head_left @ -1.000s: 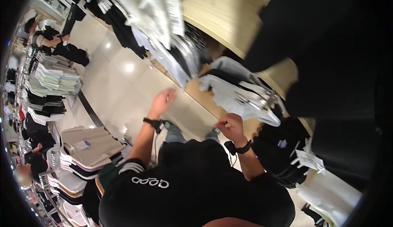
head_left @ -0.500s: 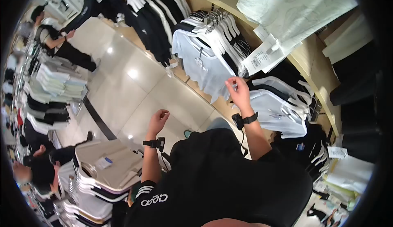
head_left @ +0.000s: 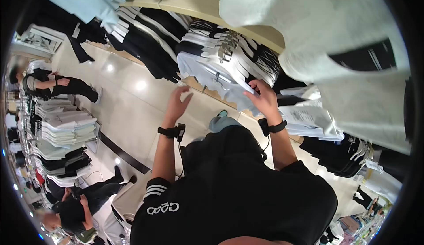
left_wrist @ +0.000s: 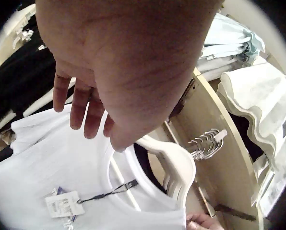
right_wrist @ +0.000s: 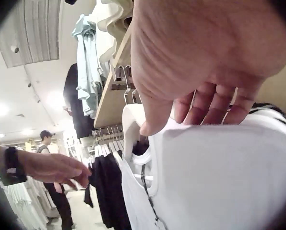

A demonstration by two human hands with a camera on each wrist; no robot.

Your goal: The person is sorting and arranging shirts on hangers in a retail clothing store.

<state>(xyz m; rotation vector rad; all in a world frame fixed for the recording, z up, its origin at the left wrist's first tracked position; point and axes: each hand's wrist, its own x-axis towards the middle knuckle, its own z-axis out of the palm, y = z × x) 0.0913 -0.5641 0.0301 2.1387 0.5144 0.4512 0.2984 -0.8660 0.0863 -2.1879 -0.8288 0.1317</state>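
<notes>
A light white T-shirt (right_wrist: 205, 167) hangs at the front of a row of clothes on a white hanger (left_wrist: 174, 160). My right hand (head_left: 266, 100) pinches its shoulder, thumb in front and fingers behind the cloth in the right wrist view. A paper price tag (left_wrist: 65, 204) dangles from a black cord at the neckline. My left hand (head_left: 178, 105) holds nothing, its fingers apart and loosely bent. It hovers in front of the shirt's other side, overlapping the cloth in the left wrist view.
A pale wooden shelf (head_left: 194, 9) runs above the rail, with cream garments (head_left: 353, 99) hanging over it at the right. Black clothes (head_left: 145, 46) hang further left. Across the aisle stand racks of shirts (head_left: 59, 121) and two people, one person (head_left: 57, 84) near the far rack.
My right hand has come onto the T-shirt's shoulder from just beside it. My left hand has risen towards the rail and its fingers have spread. The head view has swung.
</notes>
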